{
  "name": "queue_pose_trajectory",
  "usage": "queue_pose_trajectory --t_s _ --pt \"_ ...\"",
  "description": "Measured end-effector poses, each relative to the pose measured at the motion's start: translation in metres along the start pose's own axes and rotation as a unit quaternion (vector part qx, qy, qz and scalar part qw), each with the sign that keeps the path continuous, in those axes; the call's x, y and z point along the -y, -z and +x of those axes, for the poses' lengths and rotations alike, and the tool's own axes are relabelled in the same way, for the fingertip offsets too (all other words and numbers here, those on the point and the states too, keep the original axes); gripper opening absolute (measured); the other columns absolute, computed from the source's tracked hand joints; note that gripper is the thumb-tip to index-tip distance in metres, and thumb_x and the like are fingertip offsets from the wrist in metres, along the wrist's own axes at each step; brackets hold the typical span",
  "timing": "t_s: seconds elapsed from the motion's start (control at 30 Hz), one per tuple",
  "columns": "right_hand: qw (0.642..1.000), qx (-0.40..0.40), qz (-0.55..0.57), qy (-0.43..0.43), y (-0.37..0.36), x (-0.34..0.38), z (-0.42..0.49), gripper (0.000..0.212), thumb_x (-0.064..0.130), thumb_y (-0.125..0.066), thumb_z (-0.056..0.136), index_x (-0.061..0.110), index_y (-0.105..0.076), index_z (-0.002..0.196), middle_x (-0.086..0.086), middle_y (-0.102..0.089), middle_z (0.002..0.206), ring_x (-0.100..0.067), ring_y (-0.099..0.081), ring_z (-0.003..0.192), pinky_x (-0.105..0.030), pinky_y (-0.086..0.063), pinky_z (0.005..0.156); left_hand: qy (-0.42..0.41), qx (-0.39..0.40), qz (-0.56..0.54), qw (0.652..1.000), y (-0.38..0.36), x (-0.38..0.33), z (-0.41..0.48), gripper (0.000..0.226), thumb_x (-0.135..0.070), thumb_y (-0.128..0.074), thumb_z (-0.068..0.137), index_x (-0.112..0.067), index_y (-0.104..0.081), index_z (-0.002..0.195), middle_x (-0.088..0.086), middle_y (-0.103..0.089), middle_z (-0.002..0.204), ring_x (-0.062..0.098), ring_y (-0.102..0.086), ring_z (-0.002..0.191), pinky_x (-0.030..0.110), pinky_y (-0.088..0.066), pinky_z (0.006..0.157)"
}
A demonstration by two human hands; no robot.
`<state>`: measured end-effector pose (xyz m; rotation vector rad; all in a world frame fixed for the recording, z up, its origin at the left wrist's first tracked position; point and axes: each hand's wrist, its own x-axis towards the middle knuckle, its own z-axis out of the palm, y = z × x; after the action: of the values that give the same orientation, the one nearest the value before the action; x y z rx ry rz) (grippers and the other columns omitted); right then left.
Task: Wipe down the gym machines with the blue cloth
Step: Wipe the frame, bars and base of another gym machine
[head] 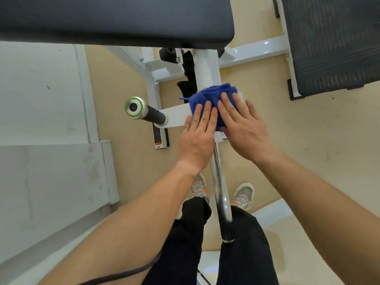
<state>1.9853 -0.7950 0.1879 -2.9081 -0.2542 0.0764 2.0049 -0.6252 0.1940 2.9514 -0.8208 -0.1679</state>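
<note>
A crumpled blue cloth lies on the white crossbar of a gym machine, just below its white upright post. My left hand presses flat on the cloth's left part with straight fingers. Beside it, my right hand lies flat on the cloth's right part, fingers spread. A black handle with a chrome and green end cap sticks out from the crossbar's left end. A chrome bar runs from under my hands toward my legs.
A black padded seat overhangs the top of the view. A black ribbed footplate on a white frame stands at the upper right. A grey-white wall runs along the left. My shoes stand on the beige floor.
</note>
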Motion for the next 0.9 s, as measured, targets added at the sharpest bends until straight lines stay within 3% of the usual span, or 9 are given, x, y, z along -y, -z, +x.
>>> queue_pose_trajectory --t_s 0.1,0.2,0.33,0.53,0.63,0.8,0.9 --pt "0.993 0.0 -0.06 0.107 -0.002 0.009 0.033 0.062 0.03 -0.049 0.104 0.007 -0.026 0.156 -0.012 -0.022 0.163 -0.033 -0.019 0.15 -0.048 -0.014 0.123 0.089 -0.023 0.022 0.995 -0.003 0.009 -0.011 0.057 -0.014 -0.042 0.1 -0.007 -0.024 0.154 0.012 -0.023 0.161 0.03 -0.019 0.149 0.044 -0.015 0.121" --pt "0.983 -0.016 -0.104 0.152 -0.003 0.012 0.042 0.059 0.03 -0.046 0.105 0.006 -0.027 0.155 -0.014 -0.025 0.162 -0.033 -0.023 0.149 -0.048 -0.019 0.123 0.128 -0.029 0.017 0.991 0.0 0.009 -0.012 0.056 -0.019 -0.046 0.102 -0.006 -0.026 0.153 0.013 -0.026 0.16 0.031 -0.022 0.148 0.045 -0.02 0.12" --pt "0.982 -0.038 -0.12 0.144 0.002 -0.022 0.028 0.06 0.035 -0.046 0.106 0.003 -0.03 0.154 -0.016 -0.028 0.16 -0.035 -0.028 0.147 -0.05 -0.02 0.122 0.076 -0.031 -0.01 0.997 0.002 -0.007 0.006 0.054 -0.032 -0.034 0.104 -0.008 -0.032 0.152 0.013 -0.029 0.158 0.031 -0.024 0.148 0.044 -0.021 0.121" --pt "0.988 -0.018 -0.104 0.116 0.006 -0.051 0.014 0.066 0.044 -0.027 0.104 0.0 -0.029 0.153 -0.019 -0.025 0.16 -0.038 -0.026 0.148 -0.053 -0.021 0.121 -0.034 -0.063 -0.018 0.997 -0.008 -0.009 0.026 0.051 -0.028 -0.043 0.103 -0.006 -0.038 0.149 0.014 -0.035 0.155 0.03 -0.028 0.146 0.045 -0.027 0.119" --pt "0.987 -0.03 -0.097 0.127 0.002 -0.024 0.028 0.064 0.042 -0.028 0.104 0.0 -0.033 0.152 -0.019 -0.028 0.159 -0.038 -0.028 0.147 -0.053 -0.023 0.12 -0.03 -0.073 -0.006 0.997 -0.007 0.019 0.009 0.05 -0.016 -0.051 0.1 -0.006 -0.039 0.148 0.013 -0.036 0.155 0.029 -0.03 0.145 0.045 -0.028 0.118" --pt "0.985 -0.04 -0.097 0.135 -0.014 0.028 0.048 0.064 0.043 -0.042 0.104 0.004 -0.032 0.153 -0.015 -0.027 0.161 -0.035 -0.026 0.148 -0.05 -0.021 0.122 0.022 -0.103 0.009 0.994 -0.002 0.053 -0.013 0.046 -0.006 -0.034 0.1 -0.002 -0.044 0.144 0.017 -0.042 0.15 0.03 -0.037 0.142 0.044 -0.031 0.117" --pt "0.985 -0.062 -0.108 0.118 -0.015 0.029 0.044 0.062 0.042 -0.047 0.104 0.006 -0.035 0.153 -0.013 -0.031 0.16 -0.033 -0.03 0.147 -0.052 -0.025 0.12 0.036 -0.098 0.013 0.994 0.001 0.042 -0.012 0.046 -0.007 -0.034 0.1 -0.003 -0.045 0.144 0.017 -0.042 0.15 0.032 -0.037 0.141 0.044 -0.031 0.117"
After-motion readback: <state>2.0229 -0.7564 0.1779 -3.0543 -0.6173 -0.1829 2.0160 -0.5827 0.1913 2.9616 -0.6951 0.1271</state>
